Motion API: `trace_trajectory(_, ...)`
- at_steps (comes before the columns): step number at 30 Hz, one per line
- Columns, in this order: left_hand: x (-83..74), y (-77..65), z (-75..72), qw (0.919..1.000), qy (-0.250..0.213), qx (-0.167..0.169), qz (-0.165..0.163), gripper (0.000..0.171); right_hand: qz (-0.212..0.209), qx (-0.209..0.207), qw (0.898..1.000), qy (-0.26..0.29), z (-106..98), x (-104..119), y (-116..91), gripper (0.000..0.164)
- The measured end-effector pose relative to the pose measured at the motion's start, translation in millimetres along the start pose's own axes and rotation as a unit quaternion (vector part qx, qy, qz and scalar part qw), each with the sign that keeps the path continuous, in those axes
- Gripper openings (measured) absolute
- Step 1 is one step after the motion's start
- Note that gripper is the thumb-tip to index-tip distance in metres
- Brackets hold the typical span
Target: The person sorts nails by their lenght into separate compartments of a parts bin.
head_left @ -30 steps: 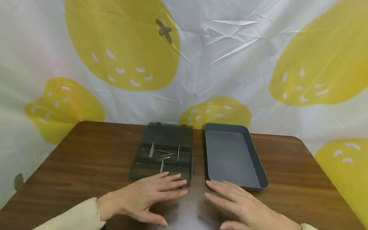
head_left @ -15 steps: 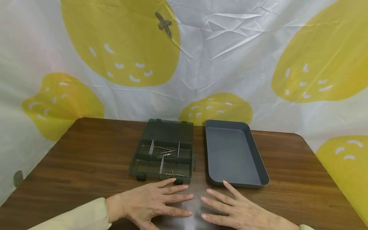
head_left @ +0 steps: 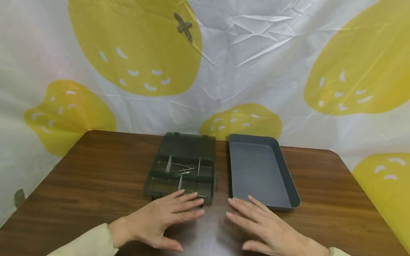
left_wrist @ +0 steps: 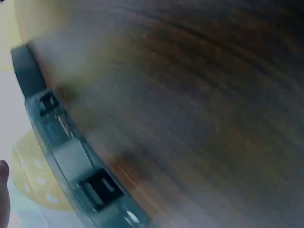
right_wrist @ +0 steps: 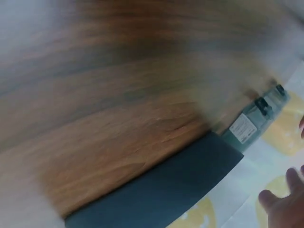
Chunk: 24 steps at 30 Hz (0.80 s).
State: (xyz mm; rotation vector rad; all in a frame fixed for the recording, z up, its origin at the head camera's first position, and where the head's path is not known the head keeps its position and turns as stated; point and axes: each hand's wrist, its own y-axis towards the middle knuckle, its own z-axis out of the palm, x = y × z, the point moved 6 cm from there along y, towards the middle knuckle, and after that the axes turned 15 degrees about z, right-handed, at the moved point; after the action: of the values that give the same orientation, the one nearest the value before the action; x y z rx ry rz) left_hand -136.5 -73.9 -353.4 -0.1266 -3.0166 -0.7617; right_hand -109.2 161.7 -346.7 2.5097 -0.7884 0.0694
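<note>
A dark, see-through compartment box (head_left: 160,185) lies with its lid (head_left: 189,145) laid back, away from the person. Several thin metal pins or bits (head_left: 184,170) rest in its middle back compartment, and a few more lie in the front right one, partly hidden by fingers. My left hand (head_left: 163,217), fingers straight and spread, hovers in front of the box and holds nothing. To its right, a grey rectangular tray (head_left: 289,185) has nothing in it. My right hand (head_left: 272,225) is held out before the tray's near edge, fingers straight and apart, also holding nothing.
A brown wooden table (head_left: 96,177) bears both containers. Behind it hangs a white cloth (head_left: 221,71) with a yellow fruit print. The right wrist view shows a white label (right_wrist: 242,128) on the box's side.
Both hands moved down towards the person with fingers spread, then rose back nearer the containers. The head view tilted slightly. The box and tray stay where they were.
</note>
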Motion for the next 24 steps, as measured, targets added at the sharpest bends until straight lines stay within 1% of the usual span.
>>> trace_trajectory(2, 9.0, -6.5, -5.3, 0.9987, -0.008, -0.032, -0.039, 0.078, 0.059, -0.036, 0.997, 0.035, -3.0, -7.3, 7.5, 0.052)
trace_trajectory(3, 15.0, -10.7, -8.4, 0.9967, -0.009, -0.048, -0.065, 0.076, 0.093, -0.06, 0.992, 0.054, -4.7, -12.2, 12.7, 0.049)
trace_trajectory(4, 22.4, -15.2, -11.7, 0.9931, -0.016, -0.064, -0.097, 0.075, 0.135, -0.078, 0.985, 0.079, -5.7, -18.4, 18.7, 0.045)
trace_trajectory(5, 30.7, -20.2, -15.4, 0.9873, -0.022, -0.082, -0.134, 0.072, 0.183, -0.092, 0.973, 0.106, -6.3, -26.0, 25.5, 0.041)
trace_trajectory(6, 40.1, -26.0, -19.2, 0.9791, -0.025, -0.106, -0.172, 0.068, 0.236, -0.102, 0.956, 0.141, -6.9, -34.7, 33.2, 0.038)
trace_trajectory(7, 50.6, -32.6, -23.0, 0.9667, -0.033, -0.129, -0.219, 0.063, 0.295, -0.1, 0.932, 0.185, -5.4, -45.2, 41.7, 0.036)
trace_trajectory(8, 62.0, -40.3, -26.7, 0.9495, -0.045, -0.153, -0.27, 0.057, 0.35, -0.094, 0.902, 0.236, -3.0, -55.6, 50.7, 0.034)
trace_trajectory(9, 73.7, -48.7, -30.4, 0.9265, -0.062, -0.181, -0.324, 0.053, 0.398, -0.089, 0.867, 0.285, 0.8, -66.4, 59.9, 0.032)
trace_trajectory(10, 85.5, -57.7, -32.9, 0.8998, -0.081, -0.207, -0.375, 0.049, 0.446, -0.079, 0.827, 0.333, 6.4, -77.2, 68.2, 0.032)
trace_trajectory(11, 96.8, -67.1, -34.4, 0.8714, -0.099, -0.231, -0.421, 0.047, 0.484, -0.071, 0.786, 0.378, 12.6, -86.7, 76.2, 0.034)
trace_trajectory(12, 107.3, -76.3, -35.0, 0.8406, -0.12, -0.252, -0.464, 0.046, 0.514, -0.064, 0.745, 0.421, 19.5, -95.1, 84.1, 0.037)
trace_trajectory(13, 117.0, -85.0, -35.1, 0.8085, -0.142, -0.267, -0.505, 0.047, 0.537, -0.062, 0.708, 0.455, 26.5, -102.6, 91.5, 0.039)
trace_trajectory(14, 125.7, -93.0, -34.9, 0.7795, -0.16, -0.279, -0.538, 0.048, 0.55, -0.065, 0.684, 0.474, 32.3, -109.1, 98.6, 0.041)
trace_trajectory(15, 133.9, -99.6, -34.4, 0.7551, -0.178, -0.292, -0.559, 0.05, 0.56, -0.07, 0.667, 0.486, 37.7, -114.6, 105.1, 0.043)
trace_trajectory(16, 141.1, -105.4, -33.0, 0.7351, -0.197, -0.299, -0.576, 0.051, 0.569, -0.073, 0.655, 0.493, 42.3, -119.5, 110.7, 0.045)
trace_trajectory(17, 147.5, -109.7, -31.9, 0.7185, -0.213, -0.305, -0.588, 0.052, 0.577, -0.075, 0.646, 0.494, 46.3, -123.1, 115.9, 0.046)
trace_trajectory(18, 153.3, -113.5, -30.9, 0.7034, -0.228, -0.313, -0.596, 0.052, 0.584, -0.077, 0.643, 0.489, 50.0, -126.7, 120.9, 0.047)
trace_trajectory(19, 158.8, -117.0, -30.0, 0.6908, -0.242, -0.32, -0.602, 0.052, 0.592, -0.08, 0.644, 0.478, 52.8, -129.9, 125.4, 0.047)
trace_trajectory(20, 163.6, -120.2, -28.6, 0.6794, -0.257, -0.325, -0.606, 0.052, 0.598, -0.081, 0.648, 0.465, 55.8, -133.0, 129.0, 0.048)
trace_trajectory(22, 171.8, -125.0, -24.5, 0.6564, -0.288, -0.34, -0.609, 0.053, 0.611, -0.074, 0.652, 0.443, 65.0, -143.9, 133.2, 0.049)
trace_trajectory(23, 175.3, -126.9, -21.9, 0.6467, -0.301, -0.346, -0.609, 0.053, 0.617, -0.07, 0.655, 0.43, 73.6, -154.4, 133.2, 0.049)
trace_trajectory(24, 178.4, -128.9, -18.8, 0.6379, -0.313, -0.349, -0.611, 0.053, 0.614, -0.072, 0.664, 0.421, 87.0, -172.1, 130.7, 0.051)
